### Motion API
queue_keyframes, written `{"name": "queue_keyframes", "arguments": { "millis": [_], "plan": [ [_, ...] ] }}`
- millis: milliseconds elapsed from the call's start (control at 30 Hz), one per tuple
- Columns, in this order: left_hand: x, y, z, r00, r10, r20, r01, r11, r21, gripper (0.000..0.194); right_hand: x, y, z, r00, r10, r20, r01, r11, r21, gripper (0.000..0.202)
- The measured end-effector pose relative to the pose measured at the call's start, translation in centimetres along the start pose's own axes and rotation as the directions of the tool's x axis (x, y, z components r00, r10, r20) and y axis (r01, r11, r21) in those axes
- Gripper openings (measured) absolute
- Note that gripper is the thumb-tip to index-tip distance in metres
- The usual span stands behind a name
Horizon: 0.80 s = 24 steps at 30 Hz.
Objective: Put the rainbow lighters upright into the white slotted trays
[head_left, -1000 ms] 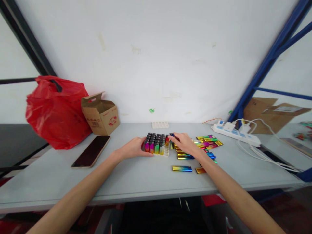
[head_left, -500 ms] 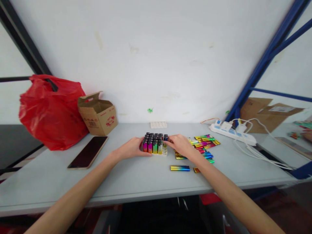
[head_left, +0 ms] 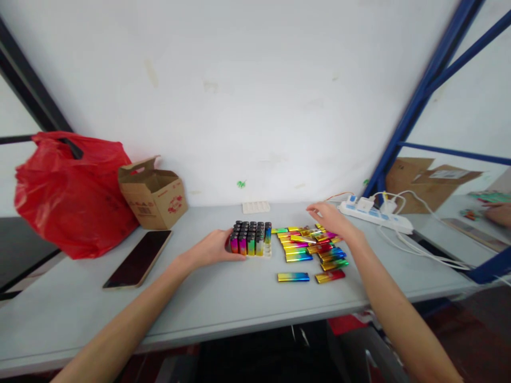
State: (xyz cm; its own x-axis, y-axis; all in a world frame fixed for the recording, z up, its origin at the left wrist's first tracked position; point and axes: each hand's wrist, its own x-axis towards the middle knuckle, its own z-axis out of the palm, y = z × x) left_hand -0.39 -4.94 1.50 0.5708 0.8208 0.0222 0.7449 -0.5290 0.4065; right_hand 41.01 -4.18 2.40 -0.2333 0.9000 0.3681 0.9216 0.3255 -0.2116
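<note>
"Where's everything?"

"Upright lighters stand in a pale tray at twelve o'clock; my left hand is cupped round their left side. My right hand hangs at one o'clock, fingers loosely parted, nothing visible in it, by the loose pile."

"Risks?"

"If my left hand pushes unevenly, lighters beside the bare slots could tip toward three o'clock. A low right wrist could scatter the pile."

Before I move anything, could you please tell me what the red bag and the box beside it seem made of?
The bag looks like thin, glossy plastic, given its crinkles; the box is probably matte cardboard, judging by its folded brown flaps.
</note>
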Motion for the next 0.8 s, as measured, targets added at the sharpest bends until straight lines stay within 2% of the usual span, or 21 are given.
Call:
{"name": "queue_keyframes", "arguments": {
  "millis": [100, 167, 233, 333, 467, 533, 600, 667, 733, 800],
  "plan": [
    [0.0, -0.1, 0.0, 1.0, 0.001, 0.0, -0.001, 1.0, 0.007, 0.064, -1.6, 4.2, -1.4, 0.994, 0.026, 0.109, -0.02, 0.998, -0.061, 0.035],
    [0.0, 0.0, 0.0, 1.0, 0.004, -0.004, -0.004, 1.0, 0.008, 0.064, -3.1, 6.2, -2.1, 0.985, 0.04, 0.165, -0.03, 0.997, -0.064, 0.039],
    [0.0, 0.0, 0.0, 1.0, 0.008, -0.011, -0.008, 1.0, 0.004, 0.064, -4.4, 7.3, -2.2, 0.978, 0.06, 0.2, -0.048, 0.997, -0.067, 0.04],
    [0.1, 0.0, 0.0, 1.0, 0.013, -0.023, -0.014, 1.0, -0.015, 0.064, -5.7, 7.6, -1.8, 0.974, 0.097, 0.202, -0.079, 0.992, -0.098, 0.033],
    [0.1, -0.2, 0.2, 0.999, 0.011, -0.036, -0.012, 0.999, -0.03, 0.064, -5.9, 6.7, -1.3, 0.989, 0.096, 0.116, -0.087, 0.993, -0.078, 0.022],
    [0.1, -0.2, 0.2, 0.999, 0.006, -0.035, -0.007, 1.0, -0.026, 0.064, -5.5, 5.8, -1.4, 0.996, 0.073, 0.057, -0.073, 0.997, 0.001, 0.022],
    [0.1, -0.1, 0.2, 1.0, 0.006, -0.025, -0.007, 1.0, -0.029, 0.063, -5.0, 4.4, -1.4, 0.997, 0.08, 0.004, -0.079, 0.986, 0.145, 0.031],
    [0.0, 0.0, 0.0, 1.0, 0.013, -0.014, -0.014, 0.999, -0.036, 0.063, -4.3, 2.5, -1.3, 0.993, 0.12, -0.002, -0.112, 0.933, 0.343, 0.042],
    [0.0, 0.1, -0.1, 1.0, 0.018, -0.007, -0.018, 0.999, -0.034, 0.062, -3.4, 0.0, -1.1, 0.988, 0.153, 0.033, -0.147, 0.834, 0.532, 0.052],
    [0.0, 0.2, -0.1, 1.0, 0.02, -0.006, -0.02, 1.0, -0.025, 0.062, -2.3, -2.6, -0.7, 0.988, 0.148, 0.036, -0.135, 0.748, 0.649, 0.055]
  ]
}}
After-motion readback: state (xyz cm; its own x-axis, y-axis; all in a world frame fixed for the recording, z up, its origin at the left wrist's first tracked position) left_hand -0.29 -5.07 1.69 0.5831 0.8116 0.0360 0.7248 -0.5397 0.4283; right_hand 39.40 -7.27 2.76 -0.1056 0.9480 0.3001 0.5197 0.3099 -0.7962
